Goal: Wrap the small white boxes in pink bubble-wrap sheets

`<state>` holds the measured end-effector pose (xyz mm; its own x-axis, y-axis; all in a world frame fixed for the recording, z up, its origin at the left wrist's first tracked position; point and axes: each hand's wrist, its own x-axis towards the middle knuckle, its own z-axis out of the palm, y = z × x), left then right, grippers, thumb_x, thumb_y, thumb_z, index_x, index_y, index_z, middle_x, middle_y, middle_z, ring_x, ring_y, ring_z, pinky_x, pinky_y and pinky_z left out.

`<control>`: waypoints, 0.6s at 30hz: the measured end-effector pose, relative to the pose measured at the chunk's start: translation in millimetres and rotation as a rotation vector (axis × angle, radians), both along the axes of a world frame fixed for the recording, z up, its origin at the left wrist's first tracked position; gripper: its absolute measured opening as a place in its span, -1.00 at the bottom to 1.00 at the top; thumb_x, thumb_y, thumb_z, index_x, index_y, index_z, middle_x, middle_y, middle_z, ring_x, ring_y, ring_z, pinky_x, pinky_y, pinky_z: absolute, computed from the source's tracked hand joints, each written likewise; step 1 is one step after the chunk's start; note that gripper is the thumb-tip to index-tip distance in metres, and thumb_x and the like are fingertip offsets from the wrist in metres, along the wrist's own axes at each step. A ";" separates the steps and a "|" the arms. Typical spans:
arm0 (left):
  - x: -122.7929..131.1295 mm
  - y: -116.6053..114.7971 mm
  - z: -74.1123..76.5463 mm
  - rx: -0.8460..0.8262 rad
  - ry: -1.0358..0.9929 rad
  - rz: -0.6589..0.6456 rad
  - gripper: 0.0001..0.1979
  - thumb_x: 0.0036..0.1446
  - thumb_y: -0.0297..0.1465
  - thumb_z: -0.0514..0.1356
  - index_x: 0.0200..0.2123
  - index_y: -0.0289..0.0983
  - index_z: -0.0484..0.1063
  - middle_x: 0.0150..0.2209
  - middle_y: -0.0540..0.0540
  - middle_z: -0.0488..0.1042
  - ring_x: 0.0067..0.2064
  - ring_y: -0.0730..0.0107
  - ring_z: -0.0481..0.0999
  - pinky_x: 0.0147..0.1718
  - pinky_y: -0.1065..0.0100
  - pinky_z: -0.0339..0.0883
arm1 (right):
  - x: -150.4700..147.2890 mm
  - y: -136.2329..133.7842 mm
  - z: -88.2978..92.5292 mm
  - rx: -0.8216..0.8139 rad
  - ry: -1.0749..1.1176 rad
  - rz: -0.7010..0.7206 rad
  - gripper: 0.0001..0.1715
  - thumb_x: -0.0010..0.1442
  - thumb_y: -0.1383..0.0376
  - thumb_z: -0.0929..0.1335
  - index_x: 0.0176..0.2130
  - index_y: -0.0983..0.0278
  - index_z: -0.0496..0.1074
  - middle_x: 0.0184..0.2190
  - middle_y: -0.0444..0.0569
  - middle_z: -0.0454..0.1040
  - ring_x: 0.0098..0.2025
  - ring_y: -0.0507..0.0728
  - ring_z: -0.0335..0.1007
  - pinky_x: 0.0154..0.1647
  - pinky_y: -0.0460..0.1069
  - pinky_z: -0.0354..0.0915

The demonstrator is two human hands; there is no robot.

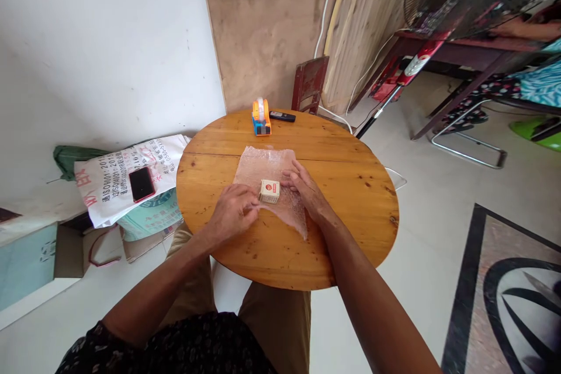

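Observation:
A small cream box (pixel 269 191) with a red mark lies on a sheet of bubble wrap (pixel 266 162), spread over the wooden table. To the left of the box, my left hand (pixel 233 210) pinches the near edge of the bubble wrap, its fingers closed. On the other side, my right hand (pixel 307 189) rests on the wrap with fingers stretched out, the fingertips close to the box's right side. Whether they touch the box I cannot tell.
An orange and blue tape dispenser (pixel 262 118) stands at the far side of the round table (pixel 350 204), beside a black object (pixel 283 117). A phone (pixel 142 184) lies on sacks at the left. A fan (pixel 421 64) stands at the right, near a seated person.

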<state>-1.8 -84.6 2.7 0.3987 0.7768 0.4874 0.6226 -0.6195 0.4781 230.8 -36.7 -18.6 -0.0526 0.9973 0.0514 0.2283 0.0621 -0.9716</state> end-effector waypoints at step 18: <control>21.5 48.5 -2.2 -0.599 -0.474 0.086 -0.83 -0.03 -0.30 0.19 -0.49 -0.27 0.28 -0.53 0.08 0.28 -0.46 0.52 0.24 -0.45 0.46 0.13 | 2.2 -11.4 12.5 -0.109 0.154 -0.063 -0.47 -0.13 0.07 0.50 -0.16 0.24 0.49 -0.45 -0.13 0.48 -0.46 0.06 0.35 -0.40 -0.02 0.29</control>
